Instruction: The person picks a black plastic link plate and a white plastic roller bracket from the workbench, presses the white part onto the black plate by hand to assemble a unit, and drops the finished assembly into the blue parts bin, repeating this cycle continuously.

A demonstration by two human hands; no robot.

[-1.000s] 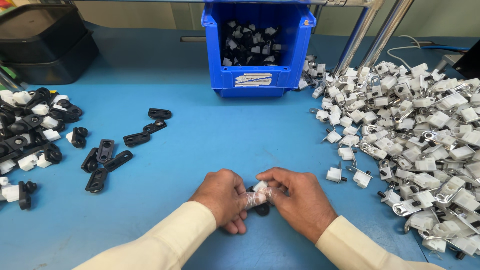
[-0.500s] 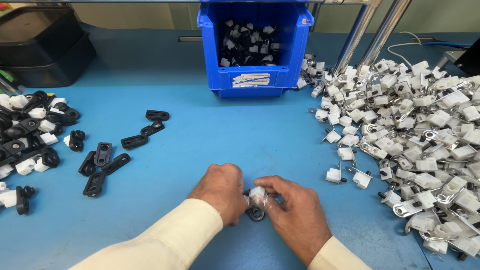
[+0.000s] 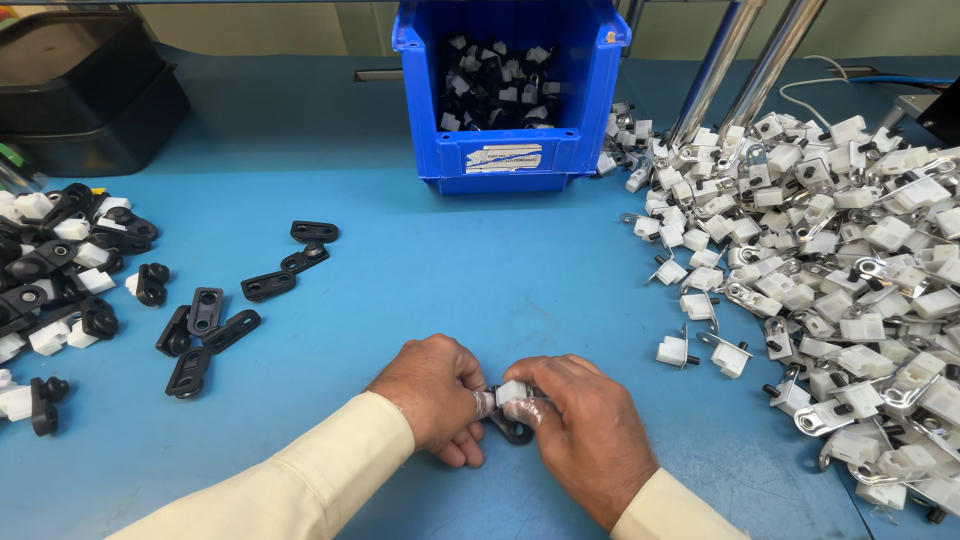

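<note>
While a heap of mixed black and white plastic pieces (image 3: 55, 270) lies at the far left, flat black links with round holes (image 3: 210, 325) scatter beside it on the smooth blue table (image 3: 480, 290). Low at centre, the left hand (image 3: 432, 392) and right hand (image 3: 585, 430) pinch a small white block on a black link (image 3: 512, 408) together, fingertips taped. Since half a second ago, they barely shift. Right: white clips with metal tabs (image 3: 830, 280).
</note>
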